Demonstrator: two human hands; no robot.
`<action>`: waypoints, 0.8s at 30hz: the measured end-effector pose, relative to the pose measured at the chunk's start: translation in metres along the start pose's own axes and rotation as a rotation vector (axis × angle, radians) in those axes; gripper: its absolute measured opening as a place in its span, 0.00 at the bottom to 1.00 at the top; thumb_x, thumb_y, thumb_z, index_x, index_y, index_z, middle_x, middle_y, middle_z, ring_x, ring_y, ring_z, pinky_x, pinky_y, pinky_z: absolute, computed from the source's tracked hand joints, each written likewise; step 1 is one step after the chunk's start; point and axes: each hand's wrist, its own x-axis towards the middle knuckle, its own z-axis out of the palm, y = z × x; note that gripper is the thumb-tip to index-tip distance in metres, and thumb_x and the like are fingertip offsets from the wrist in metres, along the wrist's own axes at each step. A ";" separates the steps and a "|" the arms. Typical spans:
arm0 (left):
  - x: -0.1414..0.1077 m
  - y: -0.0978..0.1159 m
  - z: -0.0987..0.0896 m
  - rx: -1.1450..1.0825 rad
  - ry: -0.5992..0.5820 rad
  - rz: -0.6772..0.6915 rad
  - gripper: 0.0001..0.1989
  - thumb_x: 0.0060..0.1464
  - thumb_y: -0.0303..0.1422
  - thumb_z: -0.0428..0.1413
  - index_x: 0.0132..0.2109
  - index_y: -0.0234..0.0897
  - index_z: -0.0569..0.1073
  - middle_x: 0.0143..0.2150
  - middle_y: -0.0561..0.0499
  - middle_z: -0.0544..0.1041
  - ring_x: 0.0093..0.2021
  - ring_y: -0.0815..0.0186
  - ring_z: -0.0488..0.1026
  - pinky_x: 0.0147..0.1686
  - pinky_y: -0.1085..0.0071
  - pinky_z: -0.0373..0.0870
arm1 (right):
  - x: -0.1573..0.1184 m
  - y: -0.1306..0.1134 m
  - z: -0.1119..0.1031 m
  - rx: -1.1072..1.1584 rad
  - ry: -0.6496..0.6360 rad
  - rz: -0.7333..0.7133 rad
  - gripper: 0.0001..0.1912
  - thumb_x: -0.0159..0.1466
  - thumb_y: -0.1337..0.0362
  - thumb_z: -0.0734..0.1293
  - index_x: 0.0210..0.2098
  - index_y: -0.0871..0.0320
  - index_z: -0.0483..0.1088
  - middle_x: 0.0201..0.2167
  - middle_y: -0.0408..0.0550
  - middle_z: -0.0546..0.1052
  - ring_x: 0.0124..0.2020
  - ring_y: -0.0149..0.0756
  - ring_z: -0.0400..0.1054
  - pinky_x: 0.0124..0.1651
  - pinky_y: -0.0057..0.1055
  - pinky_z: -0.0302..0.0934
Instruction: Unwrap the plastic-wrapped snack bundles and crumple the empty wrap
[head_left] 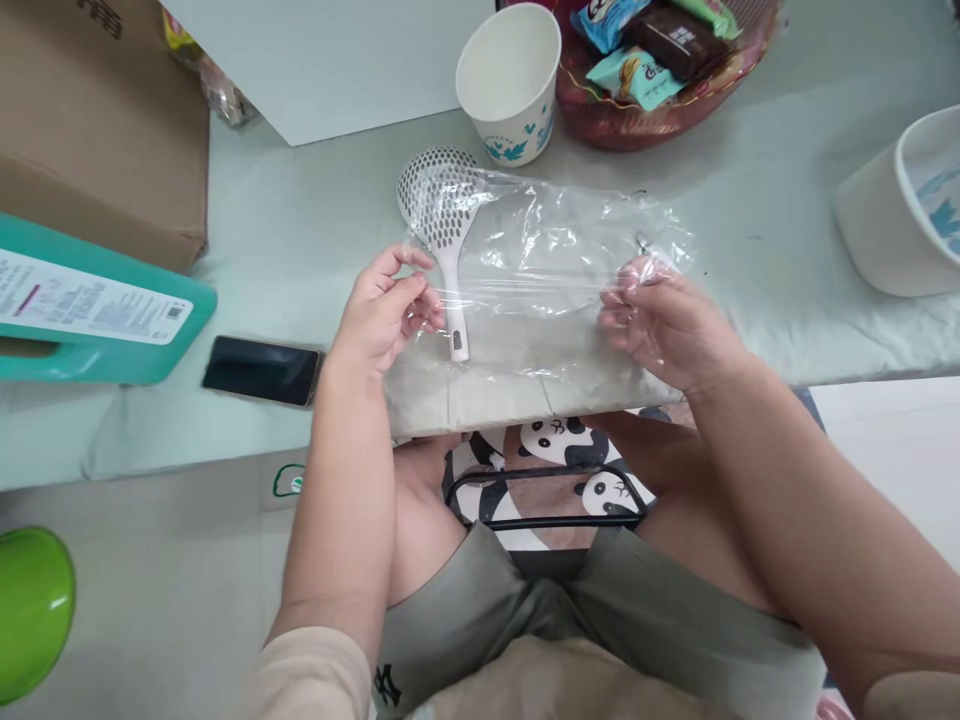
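Observation:
A clear plastic bag (540,250) is stretched between my two hands above the cloth-covered table. My left hand (390,308) pinches its left side, fingers curled, close to the handle of a white slotted skimmer (448,215). The skimmer lies with its round perforated head away from me and its handle towards me, and the film partly overlaps it. My right hand (660,320) grips the bag's right side with bent fingers, partly covered by the shiny film. A small dark hook-like piece shows through the film just beyond my right hand.
Beyond the bag stand a paper cup (510,85) and a red basket (630,125) of wrapped snacks. A white container (892,215) is at the right. A phone (262,370), a green jug (97,300) and a cardboard box (105,130) are on the left.

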 end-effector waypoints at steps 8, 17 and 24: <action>0.001 0.002 0.001 -0.043 0.037 -0.013 0.06 0.49 0.25 0.57 0.34 0.42 0.70 0.18 0.59 0.70 0.17 0.71 0.68 0.20 0.75 0.66 | -0.002 -0.002 -0.006 -0.131 -0.008 -0.008 0.18 0.58 0.48 0.74 0.39 0.51 0.70 0.13 0.33 0.57 0.13 0.27 0.48 0.17 0.28 0.41; 0.008 -0.002 -0.010 -0.105 0.113 0.110 0.06 0.47 0.26 0.59 0.30 0.42 0.69 0.14 0.61 0.55 0.14 0.75 0.53 0.17 0.75 0.52 | 0.008 0.003 -0.017 -0.160 0.093 -0.184 0.12 0.62 0.50 0.71 0.35 0.51 0.71 0.16 0.35 0.53 0.16 0.30 0.51 0.19 0.31 0.50; 0.009 -0.003 -0.003 -0.089 0.104 0.100 0.07 0.41 0.27 0.60 0.29 0.43 0.70 0.15 0.60 0.53 0.15 0.75 0.51 0.18 0.73 0.52 | 0.005 0.004 -0.005 0.075 0.117 -0.013 0.21 0.57 0.51 0.76 0.44 0.48 0.68 0.39 0.42 0.79 0.34 0.36 0.76 0.34 0.35 0.73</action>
